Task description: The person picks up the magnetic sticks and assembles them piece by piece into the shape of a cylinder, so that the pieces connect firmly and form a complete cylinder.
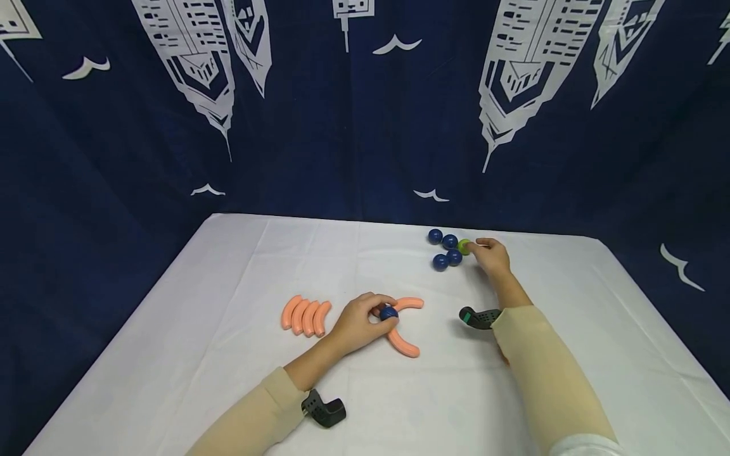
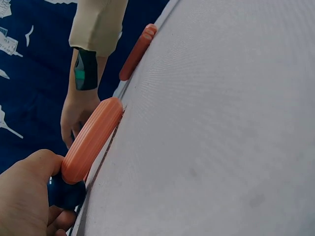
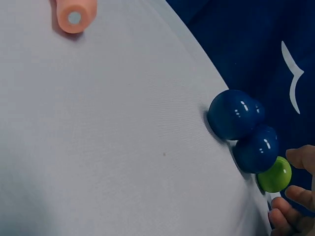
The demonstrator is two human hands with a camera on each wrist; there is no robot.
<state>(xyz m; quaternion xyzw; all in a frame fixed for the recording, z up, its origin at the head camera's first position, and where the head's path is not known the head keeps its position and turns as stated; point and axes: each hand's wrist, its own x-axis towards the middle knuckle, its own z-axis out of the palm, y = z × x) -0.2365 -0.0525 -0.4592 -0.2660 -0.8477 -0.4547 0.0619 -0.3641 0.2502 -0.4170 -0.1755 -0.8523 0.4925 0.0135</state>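
My left hand pinches a dark blue ball between thumb and fingers at the middle of the table. Two curved orange rods, an upper rod and a lower rod, reach out from that ball. In the left wrist view, one ribbed orange rod rises beside the thumb and partly covers the blue ball. Farther back, my right hand is at a green ball. The right wrist view shows its thumb and fingers spread apart near the green ball, not closed round it.
Several dark blue balls cluster beside the green one, near the table's back edge. Left of my left hand, several curved orange rods lie side by side. Behind the white-covered table hangs a dark blue patterned cloth.
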